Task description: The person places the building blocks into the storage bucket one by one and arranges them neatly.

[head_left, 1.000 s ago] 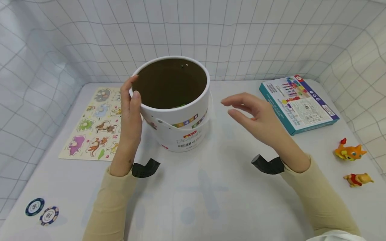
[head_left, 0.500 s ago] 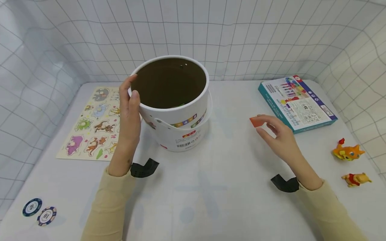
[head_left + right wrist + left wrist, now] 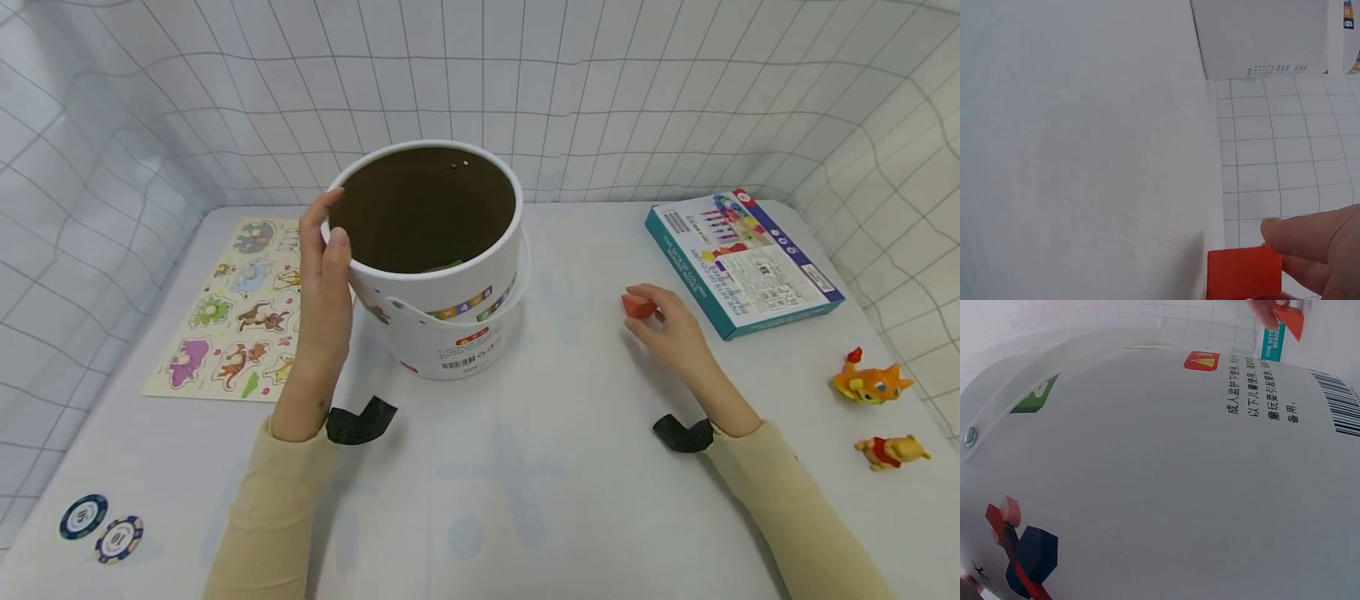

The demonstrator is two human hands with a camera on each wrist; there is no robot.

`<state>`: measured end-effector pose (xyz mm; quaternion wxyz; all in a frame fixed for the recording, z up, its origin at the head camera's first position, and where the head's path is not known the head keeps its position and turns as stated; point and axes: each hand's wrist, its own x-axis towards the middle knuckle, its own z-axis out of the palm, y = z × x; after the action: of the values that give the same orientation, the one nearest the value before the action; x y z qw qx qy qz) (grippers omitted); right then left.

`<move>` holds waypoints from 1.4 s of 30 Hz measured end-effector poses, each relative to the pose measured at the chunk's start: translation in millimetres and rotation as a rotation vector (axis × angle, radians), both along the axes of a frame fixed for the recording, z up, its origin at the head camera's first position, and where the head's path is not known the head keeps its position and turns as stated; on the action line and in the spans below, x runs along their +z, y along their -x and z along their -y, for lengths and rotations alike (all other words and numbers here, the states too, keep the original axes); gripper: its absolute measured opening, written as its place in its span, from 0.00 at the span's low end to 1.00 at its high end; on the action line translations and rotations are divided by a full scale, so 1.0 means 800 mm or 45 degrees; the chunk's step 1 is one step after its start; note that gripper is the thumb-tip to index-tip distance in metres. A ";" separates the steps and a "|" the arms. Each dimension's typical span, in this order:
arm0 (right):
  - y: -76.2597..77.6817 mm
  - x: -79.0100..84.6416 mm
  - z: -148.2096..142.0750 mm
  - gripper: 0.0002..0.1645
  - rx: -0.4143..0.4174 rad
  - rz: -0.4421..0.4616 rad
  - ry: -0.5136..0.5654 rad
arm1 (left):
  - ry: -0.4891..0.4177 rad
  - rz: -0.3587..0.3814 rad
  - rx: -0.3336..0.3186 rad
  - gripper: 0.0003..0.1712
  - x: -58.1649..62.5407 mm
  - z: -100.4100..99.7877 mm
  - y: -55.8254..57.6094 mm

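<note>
A white bucket with a dark inside stands at the middle back. My left hand holds its left side, one fingertip over the rim and the thumb against the outer wall. Deep in the bucket a bit of green shows; the rest is too dark to tell. To the right of the bucket, my right hand pinches a small orange-red block between thumb and fingers, low at the table. Its side looks triangular in the left wrist view, and one rectangular face of the block shows in the right wrist view.
An animal puzzle board lies left of the bucket, partly behind my left hand. A flat teal-edged box lies at the back right. An orange toy figure and a bear figure lie at right, poker chips at left.
My right hand has moved right and down from beside the bucket. The orange-red block came into sight between its fingers half a second ago and has since turned. My left hand stays on the bucket.
</note>
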<state>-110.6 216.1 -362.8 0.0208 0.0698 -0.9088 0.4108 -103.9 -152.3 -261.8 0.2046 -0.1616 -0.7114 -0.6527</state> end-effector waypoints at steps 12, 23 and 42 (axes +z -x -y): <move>0.002 -0.017 0.001 0.21 0.025 0.000 -0.046 | 0.003 -0.010 0.003 0.26 -0.006 0.002 0.003; 0.003 -0.013 0.017 0.15 0.032 -0.040 -0.078 | 0.000 -0.010 -0.001 0.25 -0.006 0.003 0.003; -0.016 0.169 0.085 0.18 0.387 -0.030 0.832 | -0.046 0.004 -0.012 0.26 -0.002 0.000 0.001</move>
<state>-97.9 148.3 -227.8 -0.0088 0.1985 -0.7084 0.6772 -105.0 -152.6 -263.6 0.2033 -0.1600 -0.6991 -0.6666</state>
